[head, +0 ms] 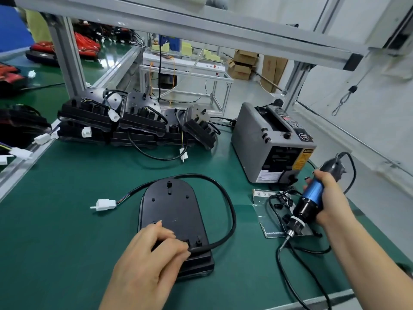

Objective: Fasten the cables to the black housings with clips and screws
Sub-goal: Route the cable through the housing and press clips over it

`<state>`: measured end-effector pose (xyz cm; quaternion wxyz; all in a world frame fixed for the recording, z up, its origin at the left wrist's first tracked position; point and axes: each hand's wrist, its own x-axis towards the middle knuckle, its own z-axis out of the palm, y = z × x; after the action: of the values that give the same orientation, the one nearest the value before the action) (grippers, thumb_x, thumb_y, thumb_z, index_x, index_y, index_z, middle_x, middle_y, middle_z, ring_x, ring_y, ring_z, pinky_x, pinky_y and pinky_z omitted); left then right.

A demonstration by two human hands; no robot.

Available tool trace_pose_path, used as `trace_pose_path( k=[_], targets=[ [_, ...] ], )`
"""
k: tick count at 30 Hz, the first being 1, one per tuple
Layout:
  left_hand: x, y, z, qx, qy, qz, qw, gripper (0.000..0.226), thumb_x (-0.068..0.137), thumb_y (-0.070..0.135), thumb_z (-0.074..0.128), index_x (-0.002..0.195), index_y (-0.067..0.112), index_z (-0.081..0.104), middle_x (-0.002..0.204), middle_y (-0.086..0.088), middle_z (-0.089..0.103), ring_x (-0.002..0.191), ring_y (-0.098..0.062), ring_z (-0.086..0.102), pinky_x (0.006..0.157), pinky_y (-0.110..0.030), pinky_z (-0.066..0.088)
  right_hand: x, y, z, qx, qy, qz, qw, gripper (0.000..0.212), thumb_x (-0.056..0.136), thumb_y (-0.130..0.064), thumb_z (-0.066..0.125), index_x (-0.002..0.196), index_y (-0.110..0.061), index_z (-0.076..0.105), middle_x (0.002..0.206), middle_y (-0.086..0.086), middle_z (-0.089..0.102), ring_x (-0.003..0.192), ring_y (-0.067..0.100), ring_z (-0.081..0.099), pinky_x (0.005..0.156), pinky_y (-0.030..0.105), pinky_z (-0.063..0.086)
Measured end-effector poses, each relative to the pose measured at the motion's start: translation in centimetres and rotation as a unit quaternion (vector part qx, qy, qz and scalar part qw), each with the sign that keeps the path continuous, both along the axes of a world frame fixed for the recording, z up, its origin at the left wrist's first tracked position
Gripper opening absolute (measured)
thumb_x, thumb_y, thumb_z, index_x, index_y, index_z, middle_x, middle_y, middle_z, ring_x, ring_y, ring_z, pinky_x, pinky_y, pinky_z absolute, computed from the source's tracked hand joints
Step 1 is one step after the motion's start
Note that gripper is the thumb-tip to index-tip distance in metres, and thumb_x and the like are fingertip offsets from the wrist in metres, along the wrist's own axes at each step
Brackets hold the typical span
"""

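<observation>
Left hand (152,253) pins cable (225,202) to housing (176,211); right hand (330,198) grips driver (306,204). Next, probably: bit onto the screw.

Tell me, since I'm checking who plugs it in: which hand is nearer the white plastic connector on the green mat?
Left. The left hand rests on the black housing beside the white plastic connector; the right hand holds the blue screwdriver far right.

flat black housing (176,211) on the green mat; its black cable (225,198) loops rightward; white connector (104,204).
</observation>
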<state>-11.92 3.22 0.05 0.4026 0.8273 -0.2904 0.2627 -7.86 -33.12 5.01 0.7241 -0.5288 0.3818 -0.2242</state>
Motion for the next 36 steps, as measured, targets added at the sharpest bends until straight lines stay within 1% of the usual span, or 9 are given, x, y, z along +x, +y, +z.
trace_pose_path(
  k=[6,11,13,15,18,23,27,31,36],
  targets=[
    [-0.1,-0.2,0.3,-0.003,-0.005,0.007,1.000,0.036,0.093,0.047,0.042,0.076,0.024,0.064,0.083,0.009,0.052,0.092,-0.007,0.056,0.092,-0.015,0.042,0.4,-1.3,-0.7,-0.086,0.116,0.060,0.988,0.045,0.070,-0.052,0.069,0.093,-0.015,0.055,0.096,0.014,0.066,0.088,0.030,0.065,0.083,0.044,0.054],
    [-0.2,-0.2,0.4,-0.006,-0.007,0.011,1.000,0.034,0.091,0.044,0.045,0.074,0.023,0.066,0.081,0.007,0.054,0.093,-0.007,0.055,0.089,-0.016,0.043,0.7,-1.9,-1.2,-0.131,0.181,0.089,0.971,0.054,0.073,-0.056,0.067,0.097,-0.010,0.057,0.087,0.017,0.065,0.070,0.030,0.064,0.061,0.035,0.050],
    [-0.2,-0.3,0.5,0.004,-0.011,0.016,1.000,0.031,0.086,0.038,0.049,0.071,0.019,0.069,0.080,0.005,0.055,0.092,-0.007,0.055,0.091,-0.015,0.042,0.9,-2.0,-1.3,-0.162,0.209,0.102,0.959,0.064,0.071,-0.060,0.066,0.105,-0.006,0.058,0.092,0.019,0.065,0.078,0.033,0.065,0.073,0.041,0.054],
    [-0.2,-0.3,0.6,0.008,-0.011,0.017,1.000,0.030,0.085,0.037,0.050,0.070,0.019,0.069,0.079,0.005,0.056,0.093,-0.006,0.055,0.092,-0.014,0.041,1.0,-2.1,-1.4,-0.201,0.245,0.110,0.942,0.081,0.064,-0.070,0.064,0.113,-0.005,0.058,0.109,0.022,0.061,0.101,0.036,0.061,0.093,0.049,0.049],
    [-0.2,-0.2,0.4,-0.005,-0.010,0.011,1.000,0.023,0.085,0.037,0.050,0.073,0.023,0.065,0.080,0.006,0.055,0.094,-0.005,0.055,0.090,-0.014,0.042,1.1,-2.3,-1.5,-0.255,0.307,0.120,0.909,0.099,0.057,-0.082,0.053,0.121,-0.007,0.055,0.126,0.023,0.051,0.121,0.037,0.047,0.103,0.052,0.039],
    [0.0,-0.3,0.1,-0.012,-0.016,0.008,1.000,0.017,0.090,0.041,0.047,0.080,0.031,0.057,0.082,0.009,0.051,0.088,-0.006,0.056,0.092,-0.025,0.046,1.0,-2.8,-1.5,-0.361,0.405,0.119,0.832,0.096,0.067,-0.087,0.036,0.119,-0.009,0.056,0.110,0.016,0.045,0.121,0.036,0.035,0.104,0.048,0.034],
    [0.1,-0.3,0.0,-0.013,-0.016,0.013,1.000,0.018,0.092,0.042,0.045,0.081,0.032,0.055,0.084,0.011,0.048,0.086,-0.007,0.056,0.092,-0.028,0.046,0.8,-3.1,-1.6,-0.432,0.472,0.132,0.757,0.091,0.073,-0.086,0.029,0.122,-0.014,0.054,0.124,0.018,0.051,0.123,0.032,0.033,0.094,0.042,0.032],
    [0.1,-0.3,-0.1,-0.012,-0.020,0.010,1.000,0.014,0.089,0.038,0.049,0.081,0.030,0.056,0.083,0.012,0.046,0.084,-0.007,0.055,0.094,-0.027,0.046,0.5,-3.1,-1.5,-0.464,0.495,0.131,0.723,0.093,0.073,-0.088,0.024,0.119,-0.015,0.057,0.125,0.017,0.051,0.124,0.031,0.033,0.089,0.041,0.029],
    [0.1,-0.2,-0.4,-0.007,-0.024,0.015,1.000,0.006,0.084,0.032,0.055,0.079,0.029,0.058,0.083,0.011,0.047,0.084,-0.007,0.055,0.097,-0.019,0.043,-0.5,-3.2,-1.1,-0.506,0.503,0.138,0.688,0.084,0.071,-0.088,0.020,0.099,-0.018,0.057,0.114,0.013,0.056,0.119,0.030,0.039,0.092,0.039,0.032]
  ],
)
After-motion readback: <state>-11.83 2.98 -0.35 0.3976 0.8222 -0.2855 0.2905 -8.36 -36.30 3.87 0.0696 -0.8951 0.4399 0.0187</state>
